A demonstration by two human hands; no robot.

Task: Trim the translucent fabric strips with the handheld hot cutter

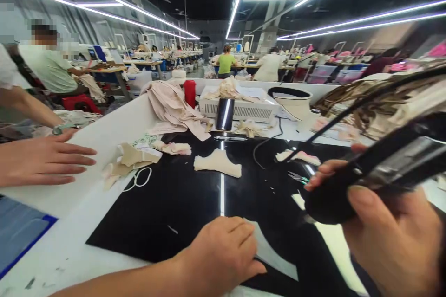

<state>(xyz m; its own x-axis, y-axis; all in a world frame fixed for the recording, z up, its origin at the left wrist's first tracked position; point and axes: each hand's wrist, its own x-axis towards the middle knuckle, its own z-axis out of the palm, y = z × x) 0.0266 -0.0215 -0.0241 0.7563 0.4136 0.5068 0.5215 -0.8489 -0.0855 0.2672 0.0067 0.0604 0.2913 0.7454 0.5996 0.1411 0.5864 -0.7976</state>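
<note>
The left hand [223, 250] presses flat on a pale fabric piece [275, 255] on the counter [174, 199]; the right hand [390, 236], just right, is clamped on a black corded tool [383, 167] angled far-right.

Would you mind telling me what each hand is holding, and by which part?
The right hand grips a black corded tool around its rear handle. The left hand holds nothing; it presses flat on a pale fabric piece.

Single view only, head-mounted. Looks forward and slightly down across desk [104, 139] toward far hall. Very near to own hands: left hand [223, 250] at bottom centre, right hand [390, 227] at lower right, partly cropped. Wide-angle, edges bowed. Co-worker's hand [42, 160] enters at left edge.
</note>
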